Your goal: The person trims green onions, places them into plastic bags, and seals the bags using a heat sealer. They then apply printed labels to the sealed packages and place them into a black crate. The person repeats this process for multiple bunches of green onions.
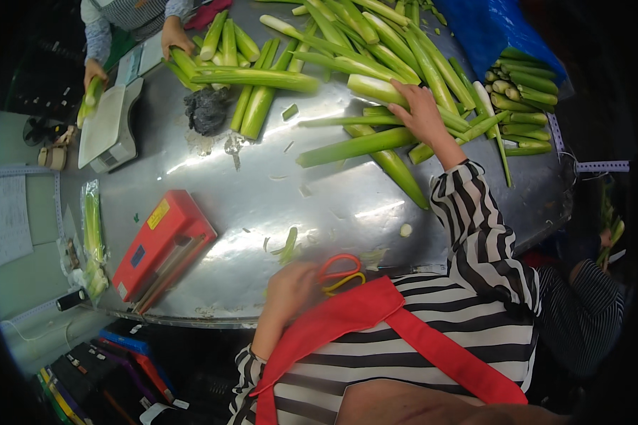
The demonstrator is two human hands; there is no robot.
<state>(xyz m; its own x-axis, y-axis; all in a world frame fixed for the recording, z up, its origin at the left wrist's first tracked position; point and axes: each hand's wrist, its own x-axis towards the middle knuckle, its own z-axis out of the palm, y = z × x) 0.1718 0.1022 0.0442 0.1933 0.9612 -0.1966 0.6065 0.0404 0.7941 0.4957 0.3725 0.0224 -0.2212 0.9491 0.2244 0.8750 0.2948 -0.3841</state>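
Observation:
My right hand (422, 114) reaches across the metal table and grips a thick green stalk with a pale end (372, 87), thumb and fingers on either side of it. Around it lie loose green vegetable stalks (359, 147), several crossing one another. Close to my body, at the table's near edge, my left hand (292, 287) is blurred with its fingers curled; whether anything is in it I cannot make out. Just right of it are scissors with red and yellow handles (341, 272), their blades hidden. Thin green peelings (288, 245) lie beyond that hand.
A red impulse sealer (162, 249) sits at left, near a clear bag of stalks (93, 239). Farther back stand a white scale (109, 125) and a dark crumpled wad (206, 110). Across the table, a co-worker's hands (175, 38) hold stalks. A blue bag (531, 37) holds more stalks.

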